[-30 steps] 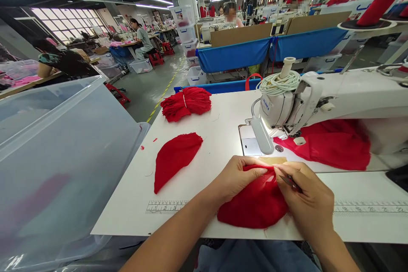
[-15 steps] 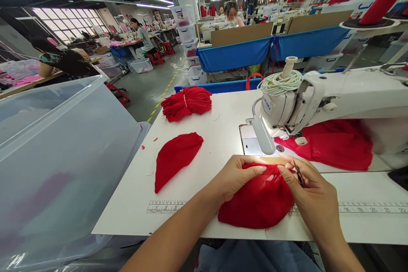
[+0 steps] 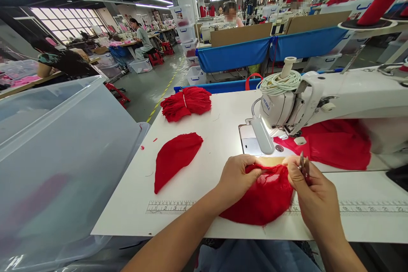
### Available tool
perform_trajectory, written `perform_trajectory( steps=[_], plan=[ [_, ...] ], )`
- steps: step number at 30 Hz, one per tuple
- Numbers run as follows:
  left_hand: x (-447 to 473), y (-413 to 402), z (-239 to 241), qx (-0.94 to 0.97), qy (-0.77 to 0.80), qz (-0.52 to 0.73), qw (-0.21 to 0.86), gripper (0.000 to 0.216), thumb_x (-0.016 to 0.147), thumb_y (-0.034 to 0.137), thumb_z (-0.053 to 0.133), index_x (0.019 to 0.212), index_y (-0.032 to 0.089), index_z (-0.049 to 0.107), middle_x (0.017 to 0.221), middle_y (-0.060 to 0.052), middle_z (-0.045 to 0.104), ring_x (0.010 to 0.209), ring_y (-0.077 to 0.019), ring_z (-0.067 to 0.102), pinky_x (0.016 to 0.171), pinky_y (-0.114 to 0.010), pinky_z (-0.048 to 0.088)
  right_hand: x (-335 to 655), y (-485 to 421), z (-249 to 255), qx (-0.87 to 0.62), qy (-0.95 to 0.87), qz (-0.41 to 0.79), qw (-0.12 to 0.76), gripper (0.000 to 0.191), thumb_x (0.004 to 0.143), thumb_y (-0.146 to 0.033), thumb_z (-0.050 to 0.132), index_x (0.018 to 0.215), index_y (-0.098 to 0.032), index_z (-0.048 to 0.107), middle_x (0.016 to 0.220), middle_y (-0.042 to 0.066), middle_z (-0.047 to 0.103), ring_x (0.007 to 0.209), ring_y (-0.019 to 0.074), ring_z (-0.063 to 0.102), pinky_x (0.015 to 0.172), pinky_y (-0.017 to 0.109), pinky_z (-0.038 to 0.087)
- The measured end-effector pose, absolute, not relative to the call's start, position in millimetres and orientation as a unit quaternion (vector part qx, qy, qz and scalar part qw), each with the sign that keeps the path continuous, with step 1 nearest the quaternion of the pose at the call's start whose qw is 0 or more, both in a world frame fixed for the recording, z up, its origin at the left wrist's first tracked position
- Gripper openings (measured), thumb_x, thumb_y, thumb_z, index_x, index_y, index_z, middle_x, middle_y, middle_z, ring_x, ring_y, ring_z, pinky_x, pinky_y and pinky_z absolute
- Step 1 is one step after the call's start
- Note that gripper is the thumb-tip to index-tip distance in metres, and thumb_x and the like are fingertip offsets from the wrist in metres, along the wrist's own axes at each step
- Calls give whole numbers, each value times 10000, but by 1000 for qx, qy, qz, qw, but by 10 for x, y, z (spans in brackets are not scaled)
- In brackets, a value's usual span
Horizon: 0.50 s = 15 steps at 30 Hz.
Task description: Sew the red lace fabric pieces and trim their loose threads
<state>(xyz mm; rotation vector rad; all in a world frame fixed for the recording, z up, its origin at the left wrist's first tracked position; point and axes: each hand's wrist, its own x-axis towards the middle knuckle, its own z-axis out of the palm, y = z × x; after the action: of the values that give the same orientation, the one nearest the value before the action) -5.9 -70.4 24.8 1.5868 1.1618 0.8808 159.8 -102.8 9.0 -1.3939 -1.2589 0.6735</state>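
I am pinching the top edge of the red fabric piece (image 3: 263, 197) with my left hand (image 3: 237, 178), fingers pressed together on the cloth so it stays taut in front of the sewing machine (image 3: 318, 102). My right hand (image 3: 314, 195) is gripping the same edge while clamping small metal snips (image 3: 302, 165) upright, apparently kept ready. The piece is lying just before the machine's needle plate (image 3: 251, 144). Left of the machine, another red piece (image 3: 175, 157) and a tied red bundle (image 3: 186, 103) are lying apart; more red cloth (image 3: 338, 144) is crowding under the machine's arm.
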Motion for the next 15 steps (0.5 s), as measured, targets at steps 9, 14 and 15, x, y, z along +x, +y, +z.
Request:
perform_trajectory(
  steps=[9, 14, 15],
  plan=[
    [-84, -715, 211, 757, 493, 284, 322, 160, 814, 143, 525, 814, 193, 678, 868, -38, 699, 816, -197, 612, 721, -288, 417, 1547, -1032, 136, -575, -619, 239, 479, 247, 848, -444, 597, 725, -234, 635, 715, -2, 645, 587, 140, 535, 540, 236, 448],
    [-83, -685, 213, 773, 506, 252, 287, 180, 818, 117, 514, 835, 206, 670, 865, -11, 699, 808, -182, 622, 696, -278, 425, 1625, -1055, 38, -610, -577, 248, 484, 255, 871, -483, 574, 879, -246, 667, 717, -10, 662, 659, 156, 598, 553, 223, 461],
    [-87, -685, 220, 771, 505, 254, 293, 176, 818, 118, 516, 821, 204, 670, 862, -12, 701, 809, -182, 626, 703, -278, 435, 1636, -1057, 20, -613, -577, 245, 480, 273, 871, -498, 570, 921, -249, 671, 752, -4, 681, 688, 166, 620, 573, 228, 476]
  ],
)
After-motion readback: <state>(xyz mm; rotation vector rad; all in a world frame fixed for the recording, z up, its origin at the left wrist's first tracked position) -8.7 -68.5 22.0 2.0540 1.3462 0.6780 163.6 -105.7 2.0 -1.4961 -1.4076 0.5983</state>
